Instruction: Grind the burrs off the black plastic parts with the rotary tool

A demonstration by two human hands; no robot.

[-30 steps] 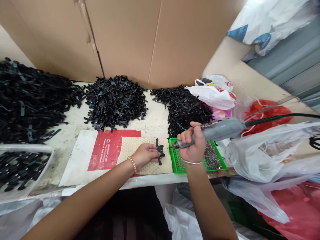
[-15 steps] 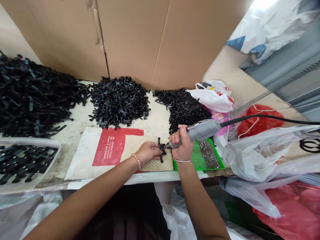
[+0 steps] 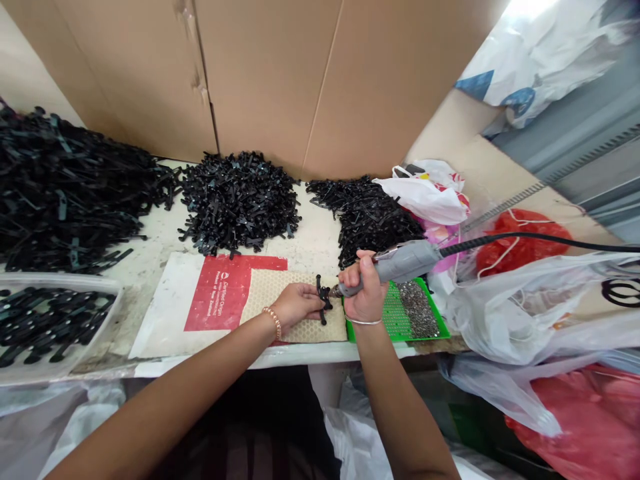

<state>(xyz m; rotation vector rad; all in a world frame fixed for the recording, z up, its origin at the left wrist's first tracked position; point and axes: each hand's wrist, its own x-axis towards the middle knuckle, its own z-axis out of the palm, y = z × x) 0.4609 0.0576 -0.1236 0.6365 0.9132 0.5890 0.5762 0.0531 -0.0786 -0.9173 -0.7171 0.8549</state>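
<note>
- Both hands work close together near the front edge of the desk [image 3: 313, 240], each closed around something.
- Left hand [image 3: 296, 305] pinches a small black plastic part [image 3: 323, 301] and presses it down on a beige honeycomb mat [image 3: 263, 290].
- Right hand [image 3: 367, 297] is wrapped around the front of a grey power tool [image 3: 403, 261], whose tip meets the part from the right; a black cable [image 3: 525, 237] runs off it to the right.
- Just right of the mat sits a green tray [image 3: 393, 319], partly under the right hand, with a heap of small metal pieces [image 3: 423, 310] in its right half.
- A red-and-white sheet [image 3: 217, 293] lies under the mat's left side.
- Three piles of black parts lie farther back: a large left pile [image 3: 65, 193], a middle pile [image 3: 240, 200] and a right pile [image 3: 370, 217].
- A clear tub [image 3: 63, 283] at the near left holds more black parts.
- Plastic bags [image 3: 525, 313] crowd the right side, and a cardboard wall [image 3: 270, 80] stands behind the desk.
</note>
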